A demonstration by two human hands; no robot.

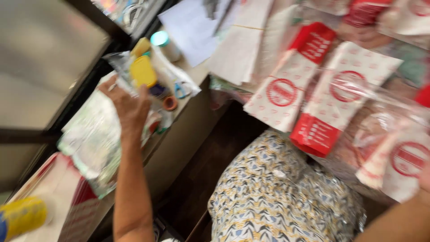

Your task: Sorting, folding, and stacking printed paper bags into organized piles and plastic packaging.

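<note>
The picture is blurred by motion. My left hand [129, 106] reaches up to a counter on the left and its fingers close on the edge of a clear plastic bag [117, 67] beside a yellow lid [143, 71]. Under the hand lies a stack of pale plastic packets [92, 139]. My right forearm comes in at the bottom right, and only a sliver of my right hand [425, 177] shows at the frame edge, against a clear bag of red-and-white paper bags [394, 157]. Its fingers are out of sight.
Red-and-white paper bags [286, 89] and white sheets [197, 27] pile up at the top right. Blue-handled scissors [180, 91], a small tape roll [170, 103] and a teal-capped jar [162, 41] sit on the counter. Patterned cloth [277, 192] fills the bottom centre. A yellow cylinder [22, 216] lies bottom left.
</note>
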